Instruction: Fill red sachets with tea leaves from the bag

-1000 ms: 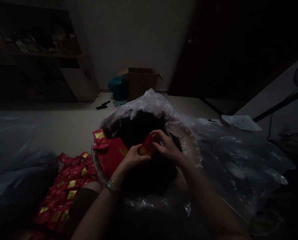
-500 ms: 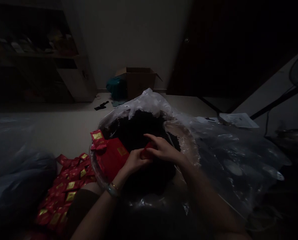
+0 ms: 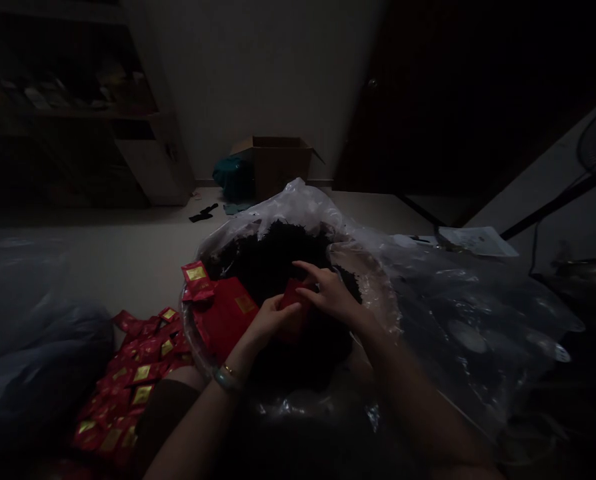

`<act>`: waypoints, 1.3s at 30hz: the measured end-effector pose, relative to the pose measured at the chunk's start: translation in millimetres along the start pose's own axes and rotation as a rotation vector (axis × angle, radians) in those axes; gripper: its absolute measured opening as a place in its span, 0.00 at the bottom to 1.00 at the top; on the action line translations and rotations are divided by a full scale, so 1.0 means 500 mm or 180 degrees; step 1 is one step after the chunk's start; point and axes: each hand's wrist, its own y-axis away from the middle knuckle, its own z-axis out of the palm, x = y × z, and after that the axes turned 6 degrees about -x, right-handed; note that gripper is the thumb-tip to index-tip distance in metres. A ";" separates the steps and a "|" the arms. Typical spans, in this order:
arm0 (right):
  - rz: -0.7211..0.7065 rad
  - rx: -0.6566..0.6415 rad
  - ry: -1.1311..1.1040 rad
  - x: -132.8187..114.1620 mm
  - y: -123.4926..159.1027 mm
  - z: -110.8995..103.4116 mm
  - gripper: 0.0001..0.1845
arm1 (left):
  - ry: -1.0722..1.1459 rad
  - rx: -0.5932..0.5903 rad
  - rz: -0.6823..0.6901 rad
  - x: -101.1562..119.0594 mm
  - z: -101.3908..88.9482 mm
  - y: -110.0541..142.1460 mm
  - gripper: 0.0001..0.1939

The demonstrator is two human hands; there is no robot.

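Observation:
Both hands meet over a heap of dark loose leaves [image 3: 273,260] lying in a clear plastic bag [image 3: 428,293]. My left hand [image 3: 268,320], with a bracelet on its wrist, grips a small red packet [image 3: 294,297] from below. The fingers of my right hand [image 3: 331,293] pinch the same packet at its top edge. A stack of flat red packets [image 3: 225,313] with gold labels leans on the bag's left rim, right beside my left hand.
Several red packets with gold labels [image 3: 133,373] lie heaped on the floor at lower left. A dim plastic bag [image 3: 23,347] sits far left. An open cardboard box [image 3: 278,160] and teal cloth stand by the back wall. A shelf unit [image 3: 78,113] is at upper left, papers [image 3: 478,240] at right.
The packet, held upright between both hands a second ago, has been lowered toward the leaves. My right fingers shifted from its side to its top edge.

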 end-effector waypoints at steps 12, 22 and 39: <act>-0.0254 0.0510 -0.0211 0.024 -0.005 0.010 0.28 | -0.0020 0.0796 0.0688 0.002 -0.001 -0.011 0.23; 0.0451 0.0036 -0.0696 0.016 -0.008 0.012 0.05 | 0.0289 0.0922 0.0719 0.003 -0.005 -0.010 0.20; -0.0104 -0.0093 -0.0273 0.001 0.004 -0.004 0.01 | -0.0429 0.0721 0.0920 0.017 -0.011 0.001 0.13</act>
